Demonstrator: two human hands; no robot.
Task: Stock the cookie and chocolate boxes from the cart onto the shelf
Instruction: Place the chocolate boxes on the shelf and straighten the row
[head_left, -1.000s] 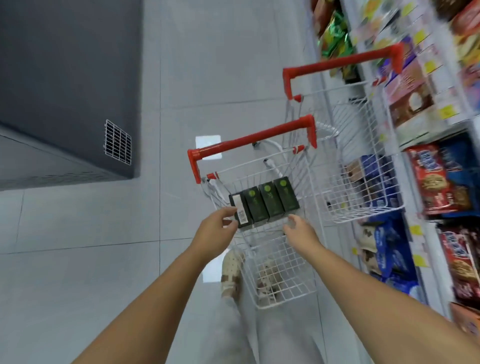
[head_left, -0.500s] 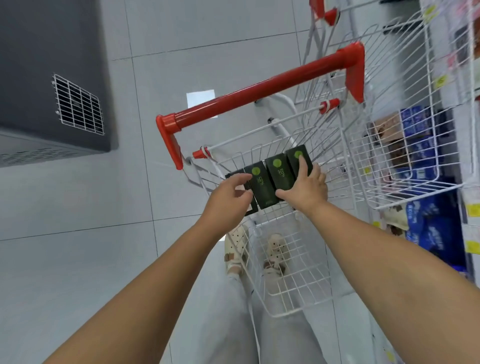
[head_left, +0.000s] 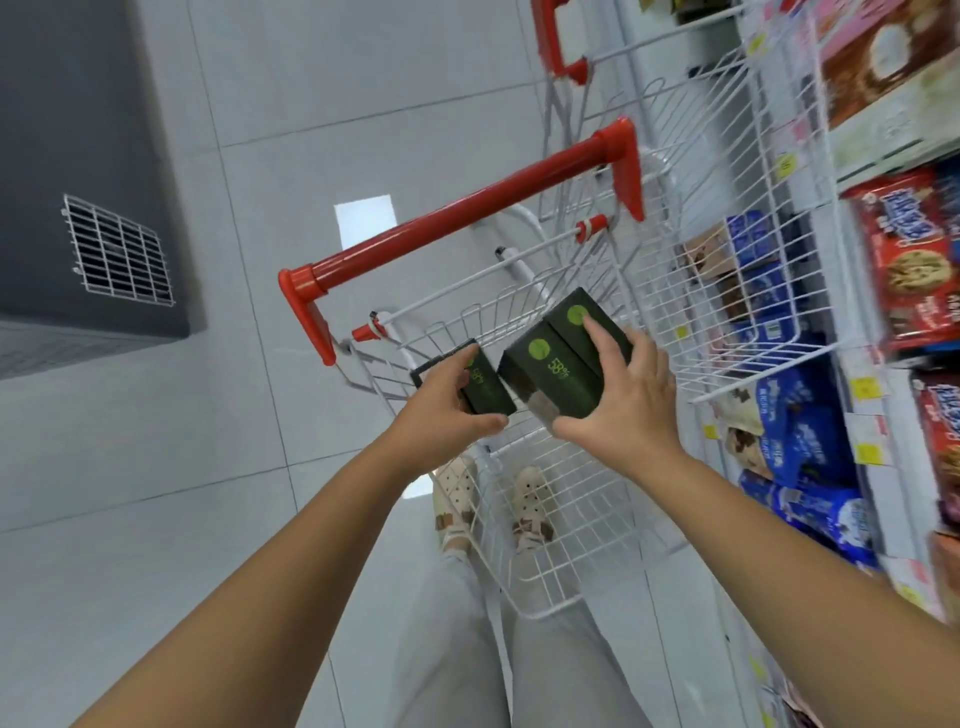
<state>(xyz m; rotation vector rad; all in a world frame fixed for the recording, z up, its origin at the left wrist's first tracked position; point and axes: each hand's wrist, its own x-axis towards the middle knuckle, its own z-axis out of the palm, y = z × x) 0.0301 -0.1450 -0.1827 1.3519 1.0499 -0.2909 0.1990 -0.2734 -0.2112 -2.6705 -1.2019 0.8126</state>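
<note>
head view: the left hand (head_left: 441, 410) is clenched around dark boxes (head_left: 480, 382) with a green dot and "58%" on the top face, thumb underneath and fingers over the top; how many boxes it holds cannot be told, though a second edge shows just behind its fingers. just to the right, the right hand (head_left: 621, 402) grips a pair of boxes (head_left: 558, 356) of the same kind, side by side and touching, tilted so their far ends point up and away; the index finger lies across the farther box and the thumb presses the near end. the two hands are close, the bundles nearly touching. both are raised above the small white wire basket (head_left: 550, 525) right below the wrists, through which two beige shoes (head_left: 530, 506) show. beyond the fingers runs the cart's red handle (head_left: 467, 218). past the right hand sits a larger wire basket (head_left: 748, 291) with blue boxes (head_left: 753, 270) in it. further right of that hand stands the shelf (head_left: 878, 415) with red cookie packs (head_left: 914, 265) and blue packs (head_left: 800, 452). far left of the left hand is a grey cabinet (head_left: 83, 171) with a vent grille (head_left: 117, 252).
</note>
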